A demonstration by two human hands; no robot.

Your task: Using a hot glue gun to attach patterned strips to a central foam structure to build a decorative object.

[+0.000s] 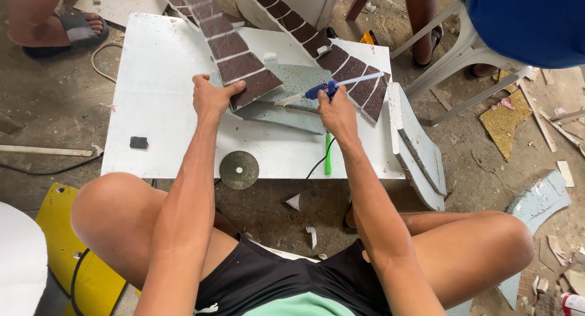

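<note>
My left hand (210,97) grips the lower end of a long strip faced with dark red brick-like tiles (234,51), lifting it off a grey-green speckled foam piece (292,84). My right hand (338,112) holds a blue glue gun (326,89) with a white glue stick poking out behind; its nozzle points left at the foam under the strip. A second tiled strip (347,66) lies to the right of the gun. All rests on a white board (158,78) used as a low table.
A round cutting disc (239,170), a small black block (138,142) and a green marker (328,161) lie on the board. Curved foam pieces (420,145) lean at its right edge. Another person sits on a white plastic chair (463,48). Scraps litter the floor.
</note>
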